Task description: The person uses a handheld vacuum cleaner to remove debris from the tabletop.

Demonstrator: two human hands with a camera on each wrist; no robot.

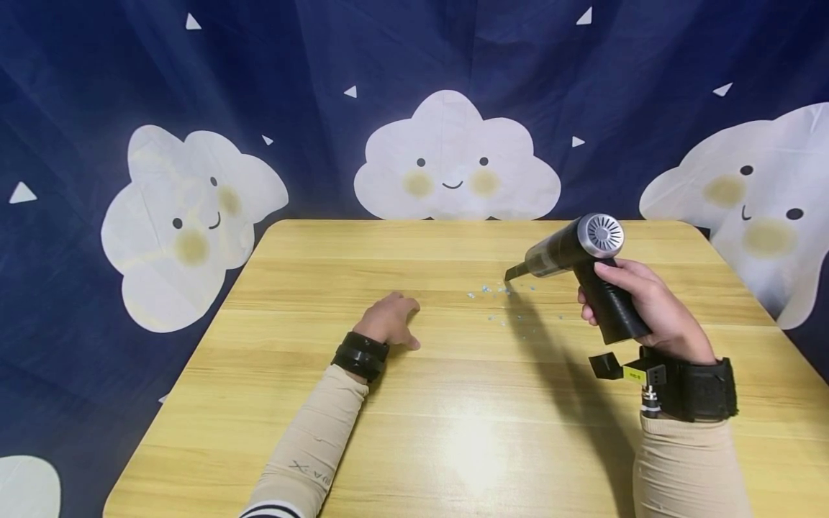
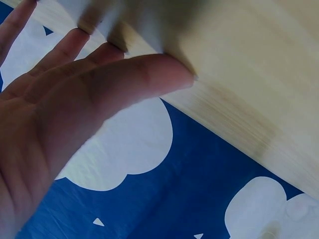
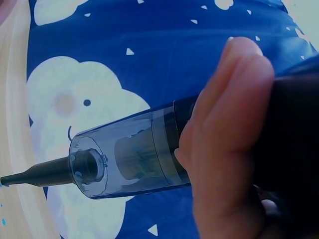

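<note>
My right hand [image 1: 654, 302] grips the black handle of a handheld vacuum cleaner [image 1: 560, 248]. Its narrow nozzle [image 1: 516, 271] points down and left at small blue scraps [image 1: 486, 288] scattered on the table. In the right wrist view, the clear dust cup [image 3: 129, 154] shows bluish bits inside, and curled fingers [image 3: 224, 134] wrap the handle. My left hand [image 1: 388, 320] rests on the tabletop left of the scraps, holding nothing. The left wrist view shows its fingers spread, with fingertips at the wood and the thumb [image 2: 149, 74] extended.
The wooden table [image 1: 291, 432] has rounded far corners. Behind it hangs a dark blue curtain [image 1: 311, 57] with smiling white clouds and small triangles. Each forearm wears a beige sleeve and a black wrist strap [image 1: 361, 355]. The vacuum's long shadow falls across the table's right half.
</note>
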